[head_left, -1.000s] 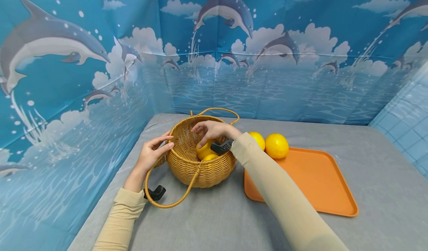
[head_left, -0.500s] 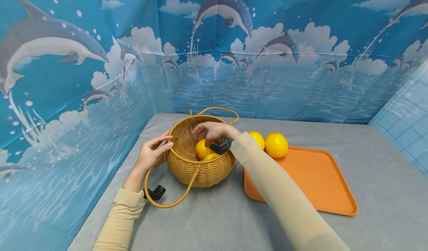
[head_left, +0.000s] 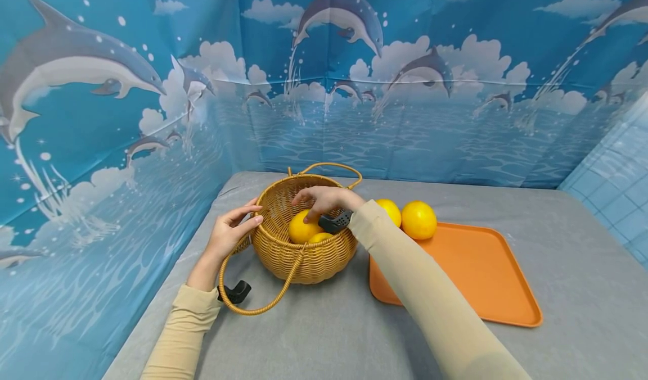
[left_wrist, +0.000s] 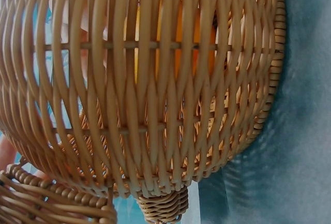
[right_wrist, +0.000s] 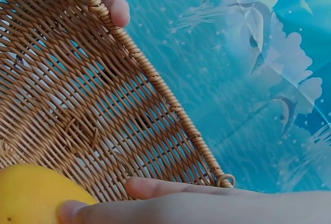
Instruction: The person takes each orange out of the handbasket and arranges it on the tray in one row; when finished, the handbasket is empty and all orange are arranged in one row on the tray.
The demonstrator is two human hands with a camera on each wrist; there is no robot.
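A wicker basket (head_left: 304, 262) with two loop handles stands on the grey cloth. At its left rim my left hand (head_left: 230, 231) grips the edge, with fingertips (right_wrist: 115, 4) over the rim in the right wrist view. My right hand (head_left: 326, 199) reaches inside, its fingers loosely extended. Its thumb touches a round, yellow-skinned orange (head_left: 302, 228), also seen as an orange (right_wrist: 39, 195) at the lower left of the right wrist view. A second orange (head_left: 320, 238) lies beside it, partly hidden by the near rim. Weave fills the left wrist view, with orange colour showing through.
Right of the basket is an orange tray (head_left: 476, 273), partly covered by the right sleeve (head_left: 420, 279). Two more oranges (head_left: 419, 220) sit at its far left corner. The near basket handle (head_left: 253, 312) flops outward over the cloth. A dolphin-print curtain (head_left: 405, 132) stands behind.
The orange under my right hand has shifted slightly left inside the basket, and my right thumb now lies against its upper right side. My left hand holds the same place on the rim.
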